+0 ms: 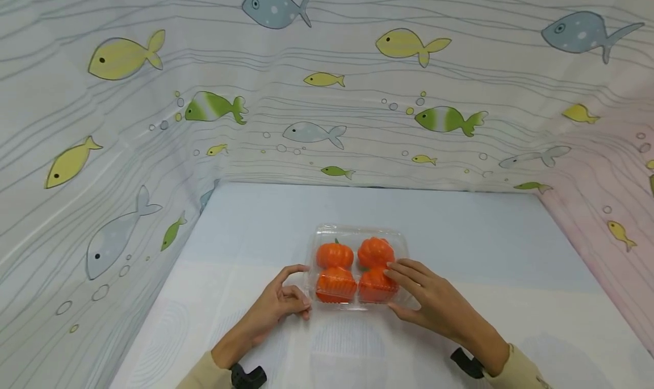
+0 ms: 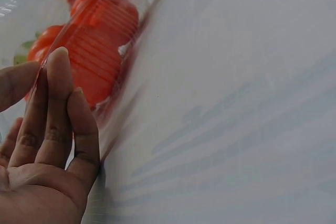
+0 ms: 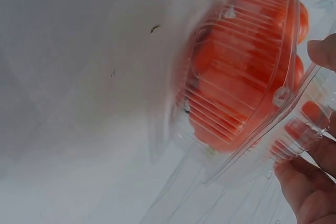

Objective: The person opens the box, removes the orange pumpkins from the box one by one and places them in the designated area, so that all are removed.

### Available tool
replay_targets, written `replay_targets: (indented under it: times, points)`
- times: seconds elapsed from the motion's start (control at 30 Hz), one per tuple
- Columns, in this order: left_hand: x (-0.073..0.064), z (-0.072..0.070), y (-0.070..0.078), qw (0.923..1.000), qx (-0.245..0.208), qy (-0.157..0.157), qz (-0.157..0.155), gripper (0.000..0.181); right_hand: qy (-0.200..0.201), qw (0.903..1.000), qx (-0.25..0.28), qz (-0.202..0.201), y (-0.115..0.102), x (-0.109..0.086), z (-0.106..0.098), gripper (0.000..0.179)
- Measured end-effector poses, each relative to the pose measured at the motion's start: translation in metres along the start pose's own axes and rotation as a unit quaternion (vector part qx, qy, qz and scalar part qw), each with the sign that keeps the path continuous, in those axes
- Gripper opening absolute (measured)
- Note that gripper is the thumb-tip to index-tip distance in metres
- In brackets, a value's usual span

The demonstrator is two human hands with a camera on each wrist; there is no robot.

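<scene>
A clear plastic box (image 1: 357, 230) with ribbed sides lies on the table, holding several orange pumpkin-shaped pieces (image 1: 334, 256), one showing a green stem. At its left edge, my left hand (image 1: 278, 306) pinches the rim; in the left wrist view the thumb and fingertips (image 2: 59, 59) meet along that clear edge. My right hand (image 1: 434, 298) grips the opposite side, its thumb near the front right corner and its fingers spread along the wall. Seen from the right wrist, the thumb (image 3: 321, 53) and fingers lie on either side of the box's rim.
The box stands on a white table (image 1: 460, 235) with faint pale-blue patterns. A fabric wall printed with fish (image 1: 327, 156) rises behind and along both sides. Dark straps (image 1: 467, 363) sit at both wrists, below beige sleeves.
</scene>
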State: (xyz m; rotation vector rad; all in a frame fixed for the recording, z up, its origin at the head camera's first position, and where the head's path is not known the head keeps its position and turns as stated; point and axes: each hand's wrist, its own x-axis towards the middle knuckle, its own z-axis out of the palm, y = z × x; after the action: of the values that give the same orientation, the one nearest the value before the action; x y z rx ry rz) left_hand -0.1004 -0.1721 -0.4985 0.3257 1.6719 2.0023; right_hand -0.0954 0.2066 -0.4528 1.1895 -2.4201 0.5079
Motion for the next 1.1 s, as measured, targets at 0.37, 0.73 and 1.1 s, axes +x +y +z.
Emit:
replay_targets:
  times: [0.37,0.73,1.1]
  points:
    - [0.000,0.002,0.002,0.9998,0.006,0.012,-0.011,0.073,0.011,0.9996,-0.002,-0.026,0.008,0.002,-0.001,0.057]
    - [-0.001,0.001,-0.001,0.9998,0.006,0.019,-0.009,0.076,0.027,0.9985,0.000,-0.047,0.012,0.005,-0.001,0.054]
    - [-0.001,0.002,0.000,0.9993,0.011,0.031,-0.017,0.075,0.029,0.9985,0.009,-0.046,0.013,0.006,-0.001,0.055]
